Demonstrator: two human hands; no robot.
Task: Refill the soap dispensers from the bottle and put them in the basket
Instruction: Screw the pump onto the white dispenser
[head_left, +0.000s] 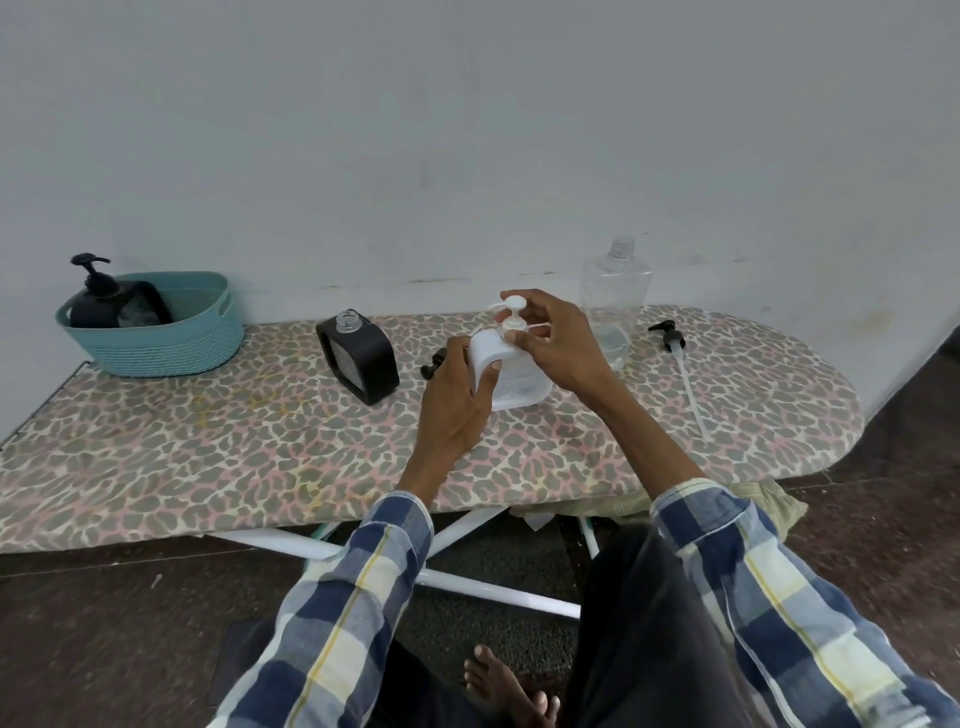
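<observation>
A white soap dispenser stands on the leopard-print board at the middle. My left hand grips its left side. My right hand pinches the collar of its white pump at the neck. A black dispenser without a pump stands open-necked to the left. A clear refill bottle, uncapped and nearly empty, stands behind my right hand. The teal basket at the far left holds a black dispenser with its pump on.
A loose black pump with a long tube lies at the right end of the board. Another black pump lies partly hidden behind my left hand. The wall runs close behind; the board's rounded end is at the right.
</observation>
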